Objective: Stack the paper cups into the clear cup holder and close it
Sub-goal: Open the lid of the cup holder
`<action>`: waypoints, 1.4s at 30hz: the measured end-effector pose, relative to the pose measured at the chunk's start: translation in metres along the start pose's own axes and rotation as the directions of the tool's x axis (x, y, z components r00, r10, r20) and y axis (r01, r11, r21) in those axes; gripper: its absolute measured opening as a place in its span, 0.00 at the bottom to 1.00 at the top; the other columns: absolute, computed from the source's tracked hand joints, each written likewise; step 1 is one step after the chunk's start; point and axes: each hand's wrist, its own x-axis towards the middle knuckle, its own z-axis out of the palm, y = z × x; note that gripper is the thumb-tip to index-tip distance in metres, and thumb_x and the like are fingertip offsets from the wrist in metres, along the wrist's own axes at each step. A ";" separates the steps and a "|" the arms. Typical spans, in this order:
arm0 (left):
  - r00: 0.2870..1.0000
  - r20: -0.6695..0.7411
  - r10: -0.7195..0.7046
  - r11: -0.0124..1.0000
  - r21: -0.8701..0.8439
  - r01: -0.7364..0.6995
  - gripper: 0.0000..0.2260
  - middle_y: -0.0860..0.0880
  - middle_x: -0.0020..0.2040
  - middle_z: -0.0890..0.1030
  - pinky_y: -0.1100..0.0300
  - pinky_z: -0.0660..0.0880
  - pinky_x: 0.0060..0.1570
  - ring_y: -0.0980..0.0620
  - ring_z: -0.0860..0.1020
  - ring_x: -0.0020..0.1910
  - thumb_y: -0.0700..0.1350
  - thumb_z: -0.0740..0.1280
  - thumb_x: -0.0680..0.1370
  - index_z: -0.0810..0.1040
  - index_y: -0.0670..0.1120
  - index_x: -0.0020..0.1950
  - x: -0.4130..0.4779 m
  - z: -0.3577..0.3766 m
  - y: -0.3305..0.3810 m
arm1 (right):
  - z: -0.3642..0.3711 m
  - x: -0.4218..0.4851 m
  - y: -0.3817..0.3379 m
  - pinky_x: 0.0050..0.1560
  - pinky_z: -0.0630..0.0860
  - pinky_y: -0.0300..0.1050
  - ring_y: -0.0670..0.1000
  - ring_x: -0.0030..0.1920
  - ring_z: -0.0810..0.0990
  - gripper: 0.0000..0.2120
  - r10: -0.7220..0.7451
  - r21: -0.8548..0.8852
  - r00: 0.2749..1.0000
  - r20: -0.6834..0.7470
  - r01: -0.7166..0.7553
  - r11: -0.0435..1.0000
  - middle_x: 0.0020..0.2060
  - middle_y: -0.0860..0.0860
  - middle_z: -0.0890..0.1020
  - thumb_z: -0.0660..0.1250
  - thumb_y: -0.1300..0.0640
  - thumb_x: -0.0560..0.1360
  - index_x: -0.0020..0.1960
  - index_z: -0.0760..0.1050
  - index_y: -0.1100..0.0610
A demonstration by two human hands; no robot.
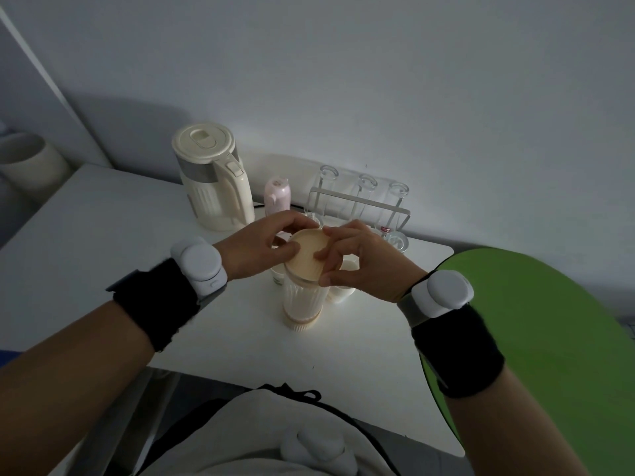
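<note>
Lid (307,253) on clear cup holder (303,300), both hands' grip, cups inside

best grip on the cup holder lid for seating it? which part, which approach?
Grip the lid by its thin rim, coming from above, left hand and right hand on opposite edges. It is a flat round disc lying tilted over the mouth of the upright clear cup holder, so only the rim offers purchase, and an opposed hold probably lets it be levelled.

No text, brand or number can be read. A glass (386,230) at the rack (364,204), far right of the hands, carries a small red mark, and a cup (277,279) shows faint green print; both are too blurred.
</note>
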 end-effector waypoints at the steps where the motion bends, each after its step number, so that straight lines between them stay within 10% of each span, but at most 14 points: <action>1: 1.000 0.000 -0.003 1.000 0.008 0.003 0.17 0.65 0.59 0.74 0.72 0.73 0.52 0.70 0.72 0.58 0.40 0.63 0.79 0.71 0.57 0.64 -0.001 0.000 0.001 | 0.001 0.000 0.000 0.66 0.64 0.44 0.47 0.68 0.66 0.06 0.000 0.000 1.000 -0.010 0.000 1.000 0.51 0.37 0.79 0.77 0.51 0.67 0.41 0.82 0.52; 10: 0.962 0.258 -0.095 0.977 0.208 0.041 0.44 0.58 0.69 0.62 0.61 0.64 0.65 0.58 0.64 0.66 0.53 0.77 0.67 0.54 0.54 0.75 -0.005 -0.005 0.016 | 0.003 -0.001 -0.003 0.62 0.63 0.37 0.46 0.65 0.68 0.06 0.011 -0.004 0.998 -0.070 -0.011 1.000 0.47 0.36 0.79 0.78 0.55 0.65 0.40 0.83 0.51; 22: 0.996 0.089 0.009 0.998 0.063 -0.014 0.39 0.60 0.64 0.70 0.65 0.70 0.61 0.61 0.70 0.62 0.52 0.78 0.66 0.61 0.56 0.70 -0.006 0.005 -0.001 | 0.017 -0.009 -0.002 0.57 0.76 0.56 0.57 0.62 0.75 0.09 -0.249 -0.300 0.952 -0.179 0.189 0.935 0.48 0.50 0.84 0.77 0.54 0.66 0.42 0.81 0.56; 42: 0.994 0.108 -0.003 0.999 0.050 -0.003 0.39 0.58 0.64 0.71 0.53 0.71 0.67 0.57 0.71 0.65 0.54 0.79 0.65 0.62 0.55 0.70 -0.007 0.003 -0.004 | 0.010 -0.007 -0.009 0.59 0.73 0.53 0.51 0.57 0.77 0.06 -0.042 -0.096 0.991 -0.126 0.030 0.995 0.51 0.49 0.83 0.77 0.55 0.67 0.41 0.82 0.55</action>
